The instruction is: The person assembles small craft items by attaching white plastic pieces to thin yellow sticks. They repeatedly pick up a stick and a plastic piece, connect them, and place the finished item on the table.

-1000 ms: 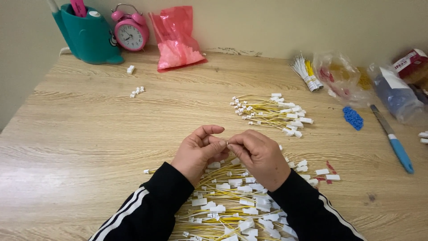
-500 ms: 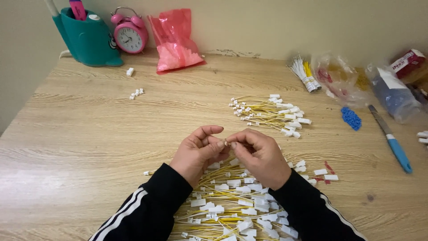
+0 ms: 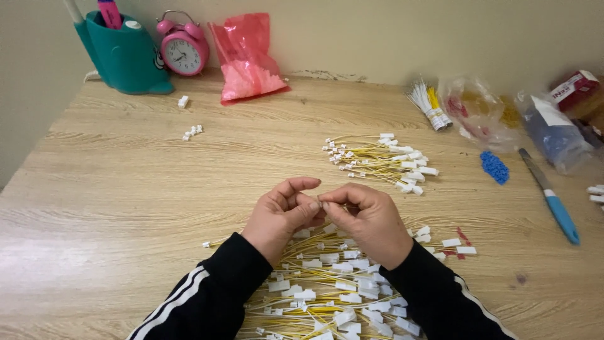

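While both hands meet over the pale, grainy wooden table [image 3: 126, 208], the left hand [image 3: 280, 217] and the right hand [image 3: 371, 220] pinch their fingertips together on something tiny between them — what exactly it is cannot be told, since the fingers cover it. Thumbs and forefingers press tip to tip; the other fingers curl loosely. Black sleeves with white stripes cover both forearms.

Directly under the wrists lies the near heap of wires [image 3: 327, 296]: thin yellow leads, each ending in a small white plastic connector block, tangled and overlapping. A second, smaller bundle of wires [image 3: 377, 160] of the same kind lies farther off, well apart from the hands, its leads roughly parallel.

Along the wall stand a glossy teal holder [image 3: 126, 56], a pink round alarm clock [image 3: 182, 47] with twin bells, and a crinkled pink plastic bag [image 3: 245, 63] (holding pale granules). To the right lie a small blue studded piece [image 3: 494, 167] and a slim knife with a blue handle [image 3: 553, 204] — beside clear, wrinkled bags [image 3: 478, 113].
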